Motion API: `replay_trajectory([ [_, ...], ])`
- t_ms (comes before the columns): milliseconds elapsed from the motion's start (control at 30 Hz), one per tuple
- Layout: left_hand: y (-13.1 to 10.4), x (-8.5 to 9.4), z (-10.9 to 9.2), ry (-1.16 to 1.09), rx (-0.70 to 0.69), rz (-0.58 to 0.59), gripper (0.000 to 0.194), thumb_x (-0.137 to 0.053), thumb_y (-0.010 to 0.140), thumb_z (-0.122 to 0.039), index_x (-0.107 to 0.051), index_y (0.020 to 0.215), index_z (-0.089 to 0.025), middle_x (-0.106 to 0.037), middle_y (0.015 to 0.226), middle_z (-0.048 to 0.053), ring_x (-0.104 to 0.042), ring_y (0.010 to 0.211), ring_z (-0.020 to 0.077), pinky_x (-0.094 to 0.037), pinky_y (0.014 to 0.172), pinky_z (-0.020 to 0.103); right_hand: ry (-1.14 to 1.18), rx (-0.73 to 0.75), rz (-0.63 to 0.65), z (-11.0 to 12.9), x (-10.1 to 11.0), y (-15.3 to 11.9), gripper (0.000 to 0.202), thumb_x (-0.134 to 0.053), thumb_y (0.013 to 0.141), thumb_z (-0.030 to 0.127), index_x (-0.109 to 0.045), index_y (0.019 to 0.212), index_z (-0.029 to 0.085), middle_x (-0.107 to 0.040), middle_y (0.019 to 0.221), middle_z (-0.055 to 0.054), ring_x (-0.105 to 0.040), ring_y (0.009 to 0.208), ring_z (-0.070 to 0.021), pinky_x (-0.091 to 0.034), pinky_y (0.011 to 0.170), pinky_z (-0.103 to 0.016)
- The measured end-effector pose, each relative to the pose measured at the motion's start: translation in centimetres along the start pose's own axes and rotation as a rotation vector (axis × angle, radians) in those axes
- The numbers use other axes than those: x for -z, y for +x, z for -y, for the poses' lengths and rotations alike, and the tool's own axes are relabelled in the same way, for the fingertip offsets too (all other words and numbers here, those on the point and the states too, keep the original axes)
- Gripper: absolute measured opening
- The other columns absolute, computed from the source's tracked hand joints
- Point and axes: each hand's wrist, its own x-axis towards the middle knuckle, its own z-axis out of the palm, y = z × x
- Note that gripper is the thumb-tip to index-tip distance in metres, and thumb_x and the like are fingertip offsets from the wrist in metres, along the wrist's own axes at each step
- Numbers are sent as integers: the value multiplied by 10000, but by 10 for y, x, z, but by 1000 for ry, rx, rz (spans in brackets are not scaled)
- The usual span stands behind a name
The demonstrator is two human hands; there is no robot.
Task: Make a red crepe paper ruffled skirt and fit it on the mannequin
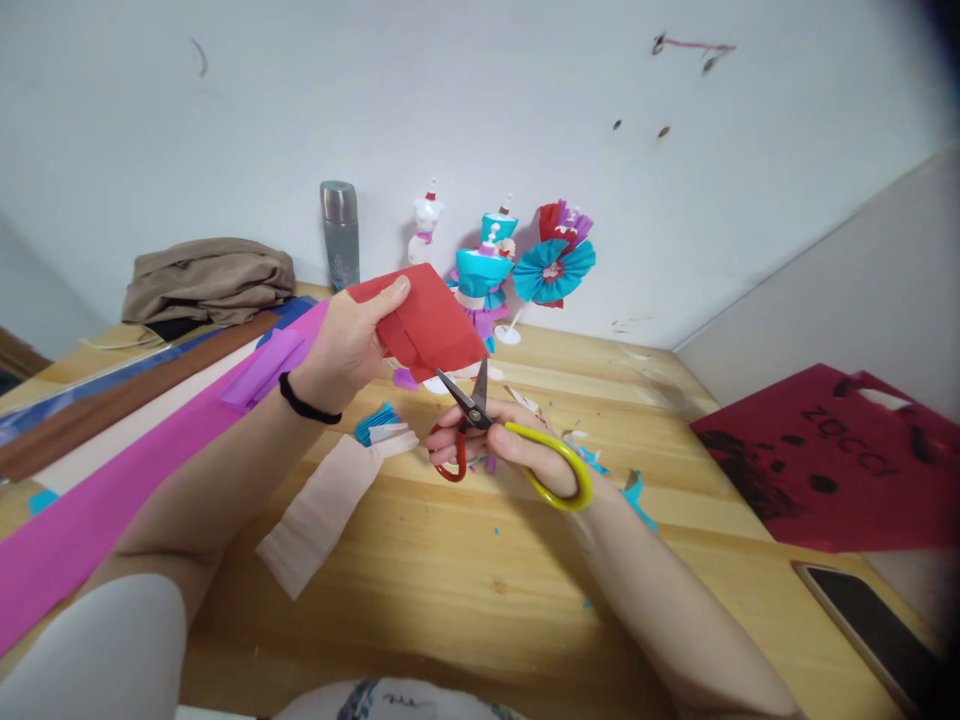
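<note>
White sleeve (112, 655), eight o'clock. Left hand (354, 338): closed, thumb uppermost, gripping red paper (442, 325), just off centre toward ten o'clock. Right hand (502, 430): fingers curled through handles of scissors (475, 412), blades parted at paper's lower right corner, contact unclear. Worktop (450, 600): phone (870, 625), four o'clock.

Light fairly even; soft shadows on tbl (450, 580); top-R corner dark; edges stretched.
</note>
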Motion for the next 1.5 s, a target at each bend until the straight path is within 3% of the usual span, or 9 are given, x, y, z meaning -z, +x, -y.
replay_trajectory([
  [200, -1, -3, -3, 13, -26, -19, 203, -801, 763, -326, -742, 818, -139, -755, 805, 52, -725, 858, 234, -572, 809, 347, 18, -5, -93, 6, 1, -3, 541, -735, 813, 577, -647, 1132, 150, -746, 1089, -173, -751, 949, -276, -592, 882, -449],
  [400, -1, -3, -1, 2, -62, -19, 207, -828, 728, -318, -747, 801, -142, -765, 821, 41, -720, 847, 211, -579, 808, 318, -1, 27, -100, 10, 6, -5, 520, -704, 844, 566, -654, 1150, 149, -744, 1068, -173, -749, 910, -280, -603, 813, -453],
  [600, -1, -5, -4, 23, -84, -31, 244, -852, 701, -331, -738, 798, -139, -757, 825, 55, -721, 906, 252, -574, 857, 374, -9, 56, -119, 14, 6, -4, 498, -694, 853, 567, -645, 1116, 148, -750, 1015, -159, -746, 851, -256, -602, 811, -445],
  [967, -4, -12, -9, 28, -51, -85, 191, -830, 742, -296, -737, 791, -137, -752, 824, 74, -719, 977, 283, -583, 860, 382, -12, 157, -136, 7, 5, -1, 382, -648, 907, 520, -654, 1021, 156, -725, 796, -75, -684, 659, -173, -538, 573, -286],
  [1233, -5, -14, -13, 6, -51, -81, 140, -806, 765, -258, -739, 791, -137, -767, 875, 80, -709, 1048, 279, -576, 920, 377, 6, 135, -129, 10, 4, -2, 383, -654, 904, 522, -662, 974, 146, -692, 695, -37, -627, 543, -120, -504, 485, -221],
  [1500, -5, -11, -14, -1, -41, -52, 147, -812, 751, -281, -749, 768, -150, -771, 868, 70, -716, 998, 260, -595, 875, 358, 38, 98, -146, 10, 3, -2, 435, -653, 877, 586, -648, 884, 151, -684, 613, -41, -572, 441, -106, -437, 411, -196],
])
